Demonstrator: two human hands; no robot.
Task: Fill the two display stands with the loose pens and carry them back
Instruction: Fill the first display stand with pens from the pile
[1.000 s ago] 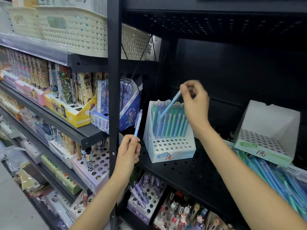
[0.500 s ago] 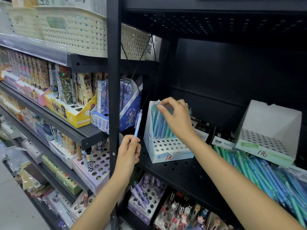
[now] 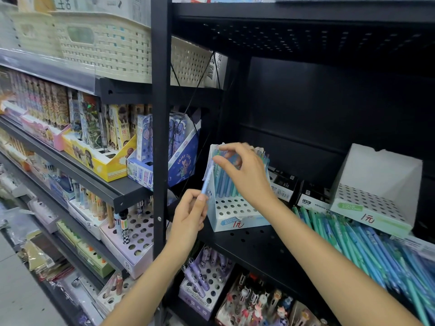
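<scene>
Two white perforated cardboard display stands on black perforated metal shelf (image 3: 254,245): left stand (image 3: 231,212) part-filled with blue-green pens, right stand (image 3: 376,198) without pens. Left hand (image 3: 189,218) grip pinches one pale blue pen (image 3: 207,182), tilted, beside left stand. Right hand (image 3: 244,171) fingers loosely spread over the stand's pen tops. Loose blue-green pens (image 3: 367,250) heaped below right stand, uncounted

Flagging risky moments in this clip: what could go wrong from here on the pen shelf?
1. The left hand pinches a light blue pen near its lower end; it could slip and drop.
2. The right hand reaches over the part-filled stand, which sits near the shelf edge; a nudge might tip it off.
3. The loose pens lie heaped near that edge and could roll off.
</scene>
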